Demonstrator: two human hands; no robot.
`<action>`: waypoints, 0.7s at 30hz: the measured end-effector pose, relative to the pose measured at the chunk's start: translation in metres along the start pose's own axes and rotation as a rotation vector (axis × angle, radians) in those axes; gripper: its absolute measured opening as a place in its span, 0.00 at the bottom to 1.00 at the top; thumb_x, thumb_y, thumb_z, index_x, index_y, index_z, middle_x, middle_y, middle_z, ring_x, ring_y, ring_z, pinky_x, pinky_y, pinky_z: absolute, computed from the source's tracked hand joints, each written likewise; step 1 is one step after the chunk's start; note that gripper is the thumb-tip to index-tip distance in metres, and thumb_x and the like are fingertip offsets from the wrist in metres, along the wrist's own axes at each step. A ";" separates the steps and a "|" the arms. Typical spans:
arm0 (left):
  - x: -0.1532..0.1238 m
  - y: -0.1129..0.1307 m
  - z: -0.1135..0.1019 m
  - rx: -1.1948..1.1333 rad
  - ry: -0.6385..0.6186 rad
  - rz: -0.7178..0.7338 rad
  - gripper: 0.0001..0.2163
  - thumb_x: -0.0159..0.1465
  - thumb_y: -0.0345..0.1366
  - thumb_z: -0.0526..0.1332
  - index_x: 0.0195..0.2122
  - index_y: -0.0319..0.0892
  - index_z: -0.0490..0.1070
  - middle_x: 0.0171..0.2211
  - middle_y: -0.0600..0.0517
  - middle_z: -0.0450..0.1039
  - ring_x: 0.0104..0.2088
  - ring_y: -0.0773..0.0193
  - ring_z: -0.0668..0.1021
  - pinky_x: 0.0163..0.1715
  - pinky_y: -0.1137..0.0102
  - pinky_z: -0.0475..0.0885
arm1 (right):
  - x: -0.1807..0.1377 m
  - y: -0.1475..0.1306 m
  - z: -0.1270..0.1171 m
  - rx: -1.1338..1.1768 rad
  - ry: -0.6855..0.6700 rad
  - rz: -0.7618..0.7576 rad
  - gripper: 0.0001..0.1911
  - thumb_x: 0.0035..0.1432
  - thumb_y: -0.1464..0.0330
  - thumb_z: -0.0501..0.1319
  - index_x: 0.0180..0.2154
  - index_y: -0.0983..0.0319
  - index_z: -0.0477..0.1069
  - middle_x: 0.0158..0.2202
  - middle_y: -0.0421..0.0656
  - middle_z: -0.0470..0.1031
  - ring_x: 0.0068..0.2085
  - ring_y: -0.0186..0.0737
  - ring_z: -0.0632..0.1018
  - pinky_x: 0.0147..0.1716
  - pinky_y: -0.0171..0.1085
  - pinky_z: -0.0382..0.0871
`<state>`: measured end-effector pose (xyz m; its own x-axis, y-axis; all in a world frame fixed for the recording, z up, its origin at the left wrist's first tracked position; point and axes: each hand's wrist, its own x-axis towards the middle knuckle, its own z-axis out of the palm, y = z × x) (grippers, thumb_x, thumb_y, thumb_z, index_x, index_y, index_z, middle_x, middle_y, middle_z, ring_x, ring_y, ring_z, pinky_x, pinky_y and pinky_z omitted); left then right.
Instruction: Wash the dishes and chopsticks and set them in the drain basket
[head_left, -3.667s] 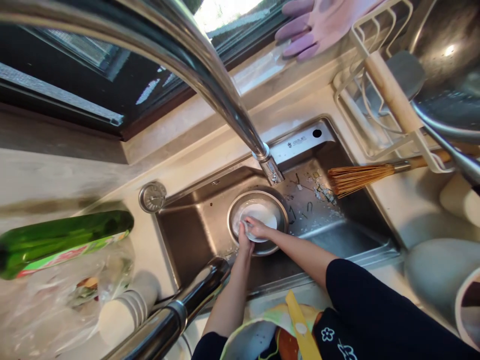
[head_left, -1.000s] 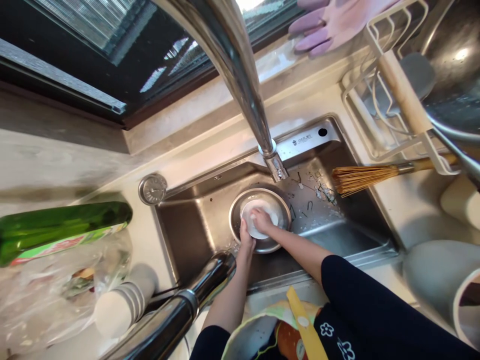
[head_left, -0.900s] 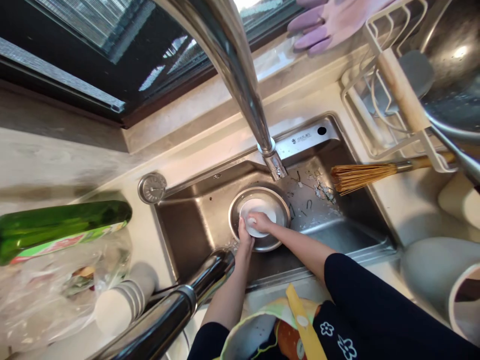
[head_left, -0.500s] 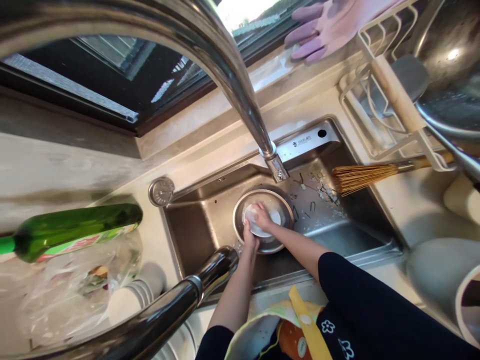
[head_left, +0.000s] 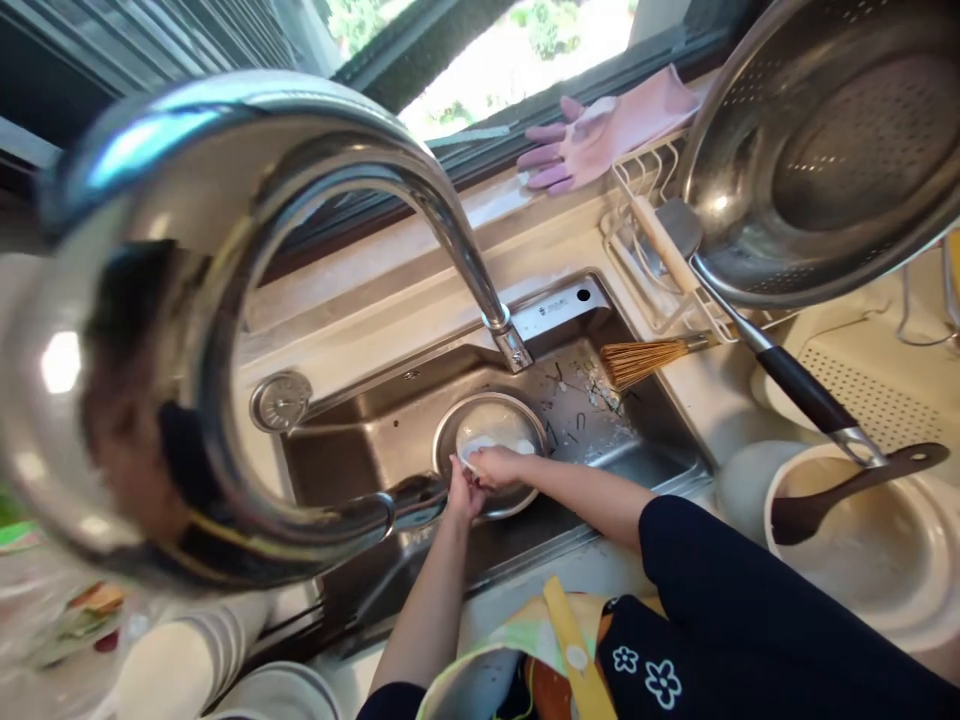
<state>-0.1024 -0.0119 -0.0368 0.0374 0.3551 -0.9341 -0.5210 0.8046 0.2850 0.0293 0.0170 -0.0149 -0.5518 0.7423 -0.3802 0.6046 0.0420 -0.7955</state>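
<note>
A white plate (head_left: 484, 450) lies tilted inside a round steel bowl (head_left: 491, 405) in the steel sink (head_left: 330, 470). My right hand (head_left: 496, 466) rests on the plate, fingers pointing left. My left hand (head_left: 463, 490) comes up from below and holds the plate's near edge. Together the hands cover much of the plate. A dark sleeve covers my right upper arm.
A curved steel faucet (head_left: 450, 225) arches over the sink. A bamboo dish brush (head_left: 645, 360) lies by a white wire rack (head_left: 645, 205). Pink rubber gloves (head_left: 592, 140) sit on the sill. A perforated steel strainer (head_left: 817, 150) is upper right, a cream basin (head_left: 862, 560) lower right.
The view has swung back and widened, showing more of the strainer and basin. Both hands have shifted toward the plate's near left edge and still hold it in the bowl.
</note>
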 end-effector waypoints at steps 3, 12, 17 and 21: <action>-0.007 -0.008 0.004 -0.073 -0.024 0.047 0.23 0.68 0.53 0.48 0.42 0.40 0.75 0.32 0.45 0.79 0.42 0.53 0.81 0.47 0.56 0.74 | 0.000 -0.002 -0.015 0.150 0.140 0.075 0.11 0.52 0.62 0.66 0.36 0.62 0.76 0.34 0.47 0.78 0.37 0.46 0.76 0.38 0.40 0.69; -0.034 0.001 -0.017 -0.225 -0.079 0.130 0.18 0.64 0.47 0.58 0.48 0.42 0.75 0.38 0.44 0.80 0.49 0.51 0.79 0.52 0.55 0.72 | -0.003 0.021 -0.026 0.631 0.177 0.472 0.33 0.65 0.48 0.44 0.31 0.65 0.76 0.30 0.50 0.79 0.35 0.44 0.79 0.31 0.36 0.69; -0.049 0.022 -0.033 -0.155 -0.070 0.311 0.18 0.54 0.37 0.70 0.45 0.36 0.75 0.37 0.43 0.81 0.46 0.51 0.80 0.52 0.56 0.72 | 0.007 0.035 -0.008 0.076 0.097 0.459 0.23 0.66 0.58 0.49 0.39 0.67 0.77 0.42 0.56 0.78 0.48 0.49 0.77 0.48 0.41 0.68; -0.055 0.022 -0.032 -0.032 -0.015 0.453 0.20 0.44 0.31 0.75 0.39 0.35 0.76 0.32 0.45 0.81 0.39 0.52 0.82 0.48 0.56 0.75 | 0.003 0.034 0.013 -0.138 0.251 0.395 0.25 0.59 0.70 0.56 0.58 0.65 0.64 0.62 0.56 0.63 0.64 0.51 0.62 0.62 0.48 0.54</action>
<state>-0.1430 -0.0293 0.0136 -0.1886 0.6749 -0.7134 -0.5135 0.5514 0.6575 0.0408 0.0116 -0.0498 -0.1190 0.8571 -0.5012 0.8200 -0.1998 -0.5364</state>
